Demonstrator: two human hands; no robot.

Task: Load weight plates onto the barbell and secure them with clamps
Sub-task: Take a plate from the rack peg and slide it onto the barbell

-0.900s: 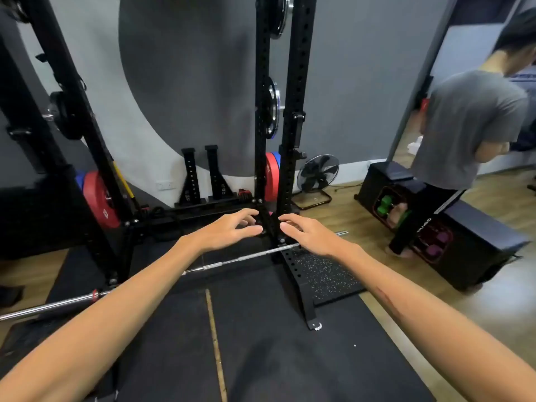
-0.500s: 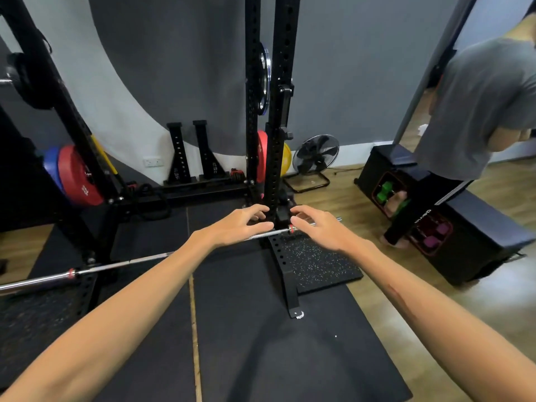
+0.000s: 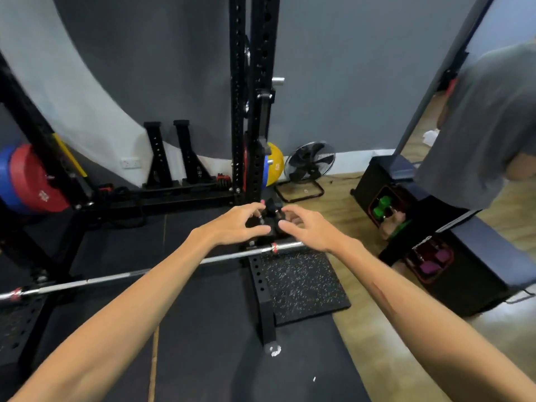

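The steel barbell (image 3: 179, 264) lies low across the black mat, and its right sleeve with a red ring (image 3: 274, 247) carries nothing. Just beyond that sleeve, at the foot of the rack upright, sit small black pieces (image 3: 271, 217); blur hides whether they are plates or clamps. My left hand (image 3: 239, 224) and my right hand (image 3: 309, 227) flank them with fingers curled and apart, fingertips at their sides, no firm grip visible. Red and blue plates (image 3: 37, 185) hang on a peg at the left. A yellow plate (image 3: 275, 163) hangs behind the upright.
The black rack upright (image 3: 256, 111) rises right behind my hands, and its foot (image 3: 266, 314) runs toward me. A speckled rubber pad (image 3: 301, 282) lies under the sleeve. A floor fan (image 3: 309, 165), a black box with dumbbells (image 3: 452, 265) and a person in a grey shirt (image 3: 490, 126) stand at the right.
My view has moved closer and lower. Both hands have gone forward over the barbell and down to the black pieces at the upright's foot, fingers curling in toward them.
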